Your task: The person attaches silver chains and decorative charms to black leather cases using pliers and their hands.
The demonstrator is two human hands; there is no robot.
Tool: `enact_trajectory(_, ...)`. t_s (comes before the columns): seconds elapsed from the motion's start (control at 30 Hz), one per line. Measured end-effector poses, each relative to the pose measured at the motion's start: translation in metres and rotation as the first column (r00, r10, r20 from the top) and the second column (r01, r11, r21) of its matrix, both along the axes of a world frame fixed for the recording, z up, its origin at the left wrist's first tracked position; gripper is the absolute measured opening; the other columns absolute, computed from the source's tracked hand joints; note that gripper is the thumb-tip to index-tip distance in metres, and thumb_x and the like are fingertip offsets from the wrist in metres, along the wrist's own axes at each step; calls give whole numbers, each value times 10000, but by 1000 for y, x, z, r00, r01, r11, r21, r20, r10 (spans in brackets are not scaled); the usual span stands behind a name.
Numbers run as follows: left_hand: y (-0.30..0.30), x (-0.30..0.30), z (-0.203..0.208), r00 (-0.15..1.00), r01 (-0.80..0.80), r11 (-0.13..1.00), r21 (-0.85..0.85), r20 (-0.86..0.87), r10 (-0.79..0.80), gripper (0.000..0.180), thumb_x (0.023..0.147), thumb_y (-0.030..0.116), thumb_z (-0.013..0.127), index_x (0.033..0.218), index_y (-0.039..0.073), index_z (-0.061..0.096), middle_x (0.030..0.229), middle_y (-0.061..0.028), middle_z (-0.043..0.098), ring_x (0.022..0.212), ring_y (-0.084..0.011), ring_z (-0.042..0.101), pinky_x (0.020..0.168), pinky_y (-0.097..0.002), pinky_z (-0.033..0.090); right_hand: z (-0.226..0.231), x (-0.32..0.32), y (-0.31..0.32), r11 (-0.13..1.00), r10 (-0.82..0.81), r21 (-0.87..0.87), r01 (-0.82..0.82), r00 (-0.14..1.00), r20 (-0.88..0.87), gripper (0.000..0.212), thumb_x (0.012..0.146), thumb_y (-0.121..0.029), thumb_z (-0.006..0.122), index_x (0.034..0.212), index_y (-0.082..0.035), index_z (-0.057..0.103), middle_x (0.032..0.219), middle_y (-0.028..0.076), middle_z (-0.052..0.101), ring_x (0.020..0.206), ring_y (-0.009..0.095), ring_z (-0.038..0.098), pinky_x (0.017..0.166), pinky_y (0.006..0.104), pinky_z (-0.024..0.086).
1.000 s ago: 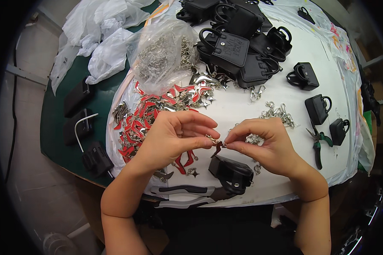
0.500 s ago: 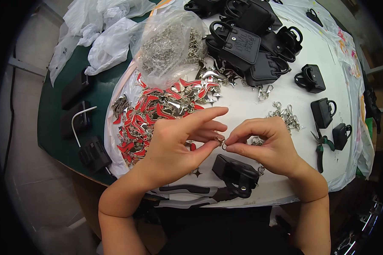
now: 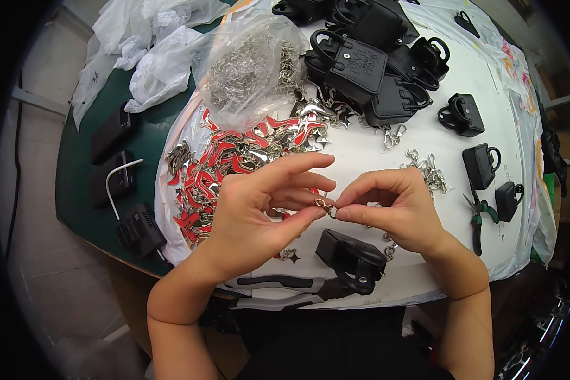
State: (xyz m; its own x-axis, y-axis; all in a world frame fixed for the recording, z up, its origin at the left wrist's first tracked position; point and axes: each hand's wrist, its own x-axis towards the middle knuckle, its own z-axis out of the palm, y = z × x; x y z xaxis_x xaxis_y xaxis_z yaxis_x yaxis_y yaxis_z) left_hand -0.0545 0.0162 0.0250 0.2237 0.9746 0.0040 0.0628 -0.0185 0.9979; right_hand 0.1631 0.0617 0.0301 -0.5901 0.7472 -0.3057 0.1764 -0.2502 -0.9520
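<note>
Between my hands, above the front of the table, is a small metal clasp (image 3: 323, 203) with a ring (image 3: 333, 214) at its right end. My left hand (image 3: 253, 212) pinches the clasp between thumb and a finger, its index finger stretched out above. The ring is held in the thumb and fingertips of my right hand (image 3: 402, 206). Just below lies a small black handbag (image 3: 345, 252) with handles, tipped over. A dark star-shaped charm (image 3: 294, 256) shows below my left hand. Red high-heel shoe charms (image 3: 199, 190) lie in a heap beyond and left of that hand.
Grey-and-black pliers (image 3: 278, 283) lie at the front edge. Green-handled cutters (image 3: 478, 218) and several small black bags (image 3: 461, 116) are at the right. A clear bag of chains (image 3: 247, 76) and piled black bags (image 3: 354, 69) stand behind. Loose clasps (image 3: 427, 170) lie beyond my right hand.
My left hand has shifted slightly left and turned, leaving more of the clasp in sight. The fingers of my right hand have barely moved and keep their pinch on the ring.
</note>
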Motion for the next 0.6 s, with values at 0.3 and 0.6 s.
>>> enact_trajectory(0.3,0,-1,-2,996,37,996,84,-89,-29,546,789,-114,691,1306,-21,544,1072,-153,708,941,-175,706,844,-285,570,-9,-2,-4,991,-105,68,117,983,-152,132,881,-67,712,971,23,679,913,50,696,867,100,652,797,252,518)
enact_trajectory(0.6,9,-8,5,947,240,930,-278,277,-161,539,783,-77,724,1295,-25,563,987,-110,727,856,-96,662,723,-224,518,-8,-2,-5,999,-32,-2,34,946,-323,116,937,-85,648,1019,-10,614,965,20,625,907,81,581,849,255,471)
